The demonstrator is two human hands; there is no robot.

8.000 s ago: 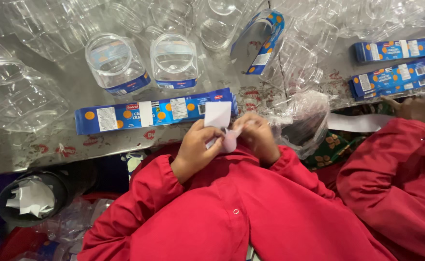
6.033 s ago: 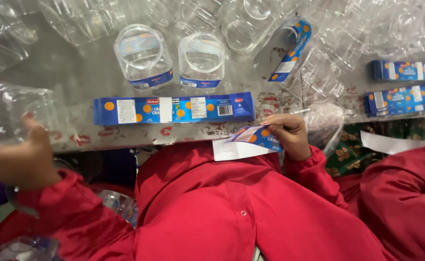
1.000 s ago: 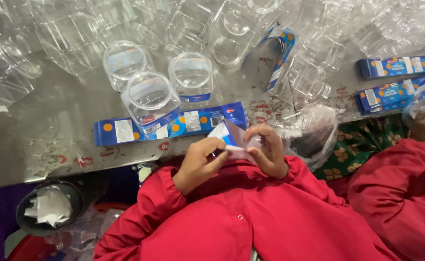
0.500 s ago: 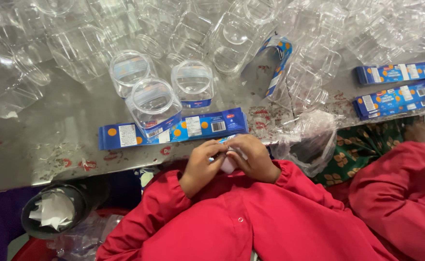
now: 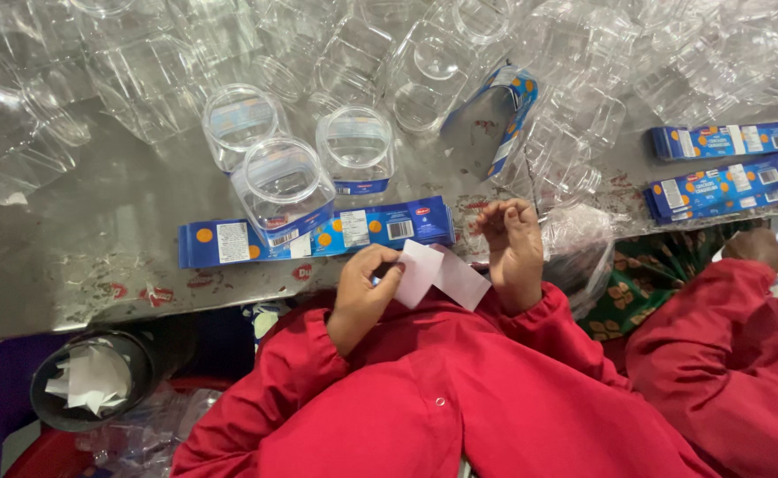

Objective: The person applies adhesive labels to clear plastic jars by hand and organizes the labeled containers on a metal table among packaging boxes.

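Head view, the only one: left hand (image 5: 364, 285) pinches a pale backing strip (image 5: 440, 274) at its left end, fingers closed on the paper; right hand (image 5: 513, 250) holds the other end with fingers curled, grip partly hidden, so how tight it is I cannot tell. The strip sits just above the red coat (image 5: 424, 398), at the near edge of the grey table (image 5: 97, 230). Just beyond the hands lies a blue label stack (image 5: 318, 237) with orange dots. Three clear jars (image 5: 285, 190) stand close together; the nearest rests on the stack and already shows a blue band, and the jar behind it (image 5: 356, 155) does too. Many bare clear jars (image 5: 424, 71) crowd the far side, so labelling looks early: few done, most left. More blue label stacks (image 5: 725, 173) lie at right, near a co-worker's red sleeve (image 5: 725, 354). A black bin (image 5: 97, 381) of white scraps stands low left.
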